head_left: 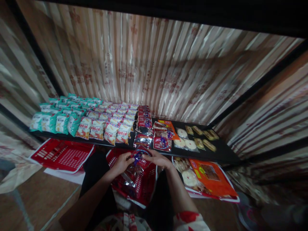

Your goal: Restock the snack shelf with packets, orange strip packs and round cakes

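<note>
Between my two hands is a dark red snack packet (141, 156) with a blue-purple print. My left hand (122, 164) grips its left side, fingers closed. On its right edge, my right hand (157, 159) closes with thumb and fingers. Below them a red basket (150, 186) stands between my knees, with more shiny packets (128, 183) in it. Just beyond my hands, similar red packets (144, 122) lie in a column on the black shelf (218, 154), and further ones (161, 139) lie to their right.
Teal bags (49, 122) and white striped bags (97, 128) stand in rows at the shelf's left. Round white pastries (184, 143) and small yellowish packs (204, 141) lie at right. Another red basket (64, 157) sits at left; an orange packet (211, 178) fills one at right.
</note>
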### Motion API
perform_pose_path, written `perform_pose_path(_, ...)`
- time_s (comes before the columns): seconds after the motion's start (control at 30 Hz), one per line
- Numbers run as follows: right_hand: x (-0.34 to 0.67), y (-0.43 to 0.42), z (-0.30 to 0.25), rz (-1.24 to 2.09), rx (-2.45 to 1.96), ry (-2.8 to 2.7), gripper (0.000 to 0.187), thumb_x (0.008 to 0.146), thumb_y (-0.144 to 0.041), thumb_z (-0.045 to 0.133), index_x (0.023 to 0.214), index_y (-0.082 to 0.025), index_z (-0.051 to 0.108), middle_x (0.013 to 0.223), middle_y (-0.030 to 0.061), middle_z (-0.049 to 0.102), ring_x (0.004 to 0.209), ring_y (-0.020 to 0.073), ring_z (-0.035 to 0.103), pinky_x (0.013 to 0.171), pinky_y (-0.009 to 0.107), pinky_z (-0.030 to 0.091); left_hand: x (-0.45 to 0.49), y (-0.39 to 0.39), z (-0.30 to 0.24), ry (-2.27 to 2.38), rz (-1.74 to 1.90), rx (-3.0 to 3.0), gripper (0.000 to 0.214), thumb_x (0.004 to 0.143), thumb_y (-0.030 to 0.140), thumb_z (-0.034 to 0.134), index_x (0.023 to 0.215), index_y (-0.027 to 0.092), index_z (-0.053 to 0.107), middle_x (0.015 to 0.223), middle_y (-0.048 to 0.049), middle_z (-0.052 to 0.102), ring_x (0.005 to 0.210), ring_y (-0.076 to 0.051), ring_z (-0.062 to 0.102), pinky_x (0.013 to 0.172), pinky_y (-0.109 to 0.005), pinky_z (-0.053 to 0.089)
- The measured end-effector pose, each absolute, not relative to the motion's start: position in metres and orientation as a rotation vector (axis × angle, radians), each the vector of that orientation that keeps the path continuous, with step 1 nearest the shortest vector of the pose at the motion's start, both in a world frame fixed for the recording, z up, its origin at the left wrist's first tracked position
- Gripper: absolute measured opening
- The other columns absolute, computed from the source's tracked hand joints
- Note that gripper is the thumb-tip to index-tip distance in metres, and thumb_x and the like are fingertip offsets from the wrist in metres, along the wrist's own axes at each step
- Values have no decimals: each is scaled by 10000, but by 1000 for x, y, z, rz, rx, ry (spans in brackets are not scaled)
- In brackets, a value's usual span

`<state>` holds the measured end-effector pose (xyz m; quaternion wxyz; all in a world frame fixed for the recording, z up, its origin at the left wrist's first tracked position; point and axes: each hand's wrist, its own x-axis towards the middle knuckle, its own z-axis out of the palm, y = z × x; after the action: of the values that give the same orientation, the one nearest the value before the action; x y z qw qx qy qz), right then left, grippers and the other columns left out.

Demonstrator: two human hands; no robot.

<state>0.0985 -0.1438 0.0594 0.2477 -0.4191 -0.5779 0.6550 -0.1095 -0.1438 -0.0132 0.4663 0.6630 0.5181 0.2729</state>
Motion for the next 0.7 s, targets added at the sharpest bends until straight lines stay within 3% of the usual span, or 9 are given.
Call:
perform_pose_path(0.2,105,-154,62,1796,-1142,-1460,470,702,-485,645,1040,-159,621,890,26,679,780,163,611,786,321,451,-101,-146,-4,1170,782,1488,281,746,405,541,840,150,613,782,-20,647,749,-174,570,654,-240,421)
perform_pose_path(0.4,105,-163,62,1701,-1326,-1277,407,663,-527,648,820,-151,658,660,-9,651,616,141,578,694,308,453,-89,-152,0,1117,878,1494,234,746,375,517,754,150,579,697,0,602,654,-144,542,593,-226,400)
perform_pose_path(0.5,104,-166,64,1656,-1333,-1272,382,677,-492,639,887,-174,661,700,-8,667,653,154,588,711,314,450,-81,-156,-5,1114,890,1498,198,756,354,507,722,163,550,671,13,580,643,-136,541,592,-225,407)
perform_pose_path(0.7,102,-174,72,1584,-1326,-1299,353,689,-341,619,1012,-202,644,855,3,692,791,166,601,757,298,434,-63,-168,-13,1121,1020,1457,260,750,226,513,1007,185,505,944,-41,626,836,-150,596,747,-267,459)
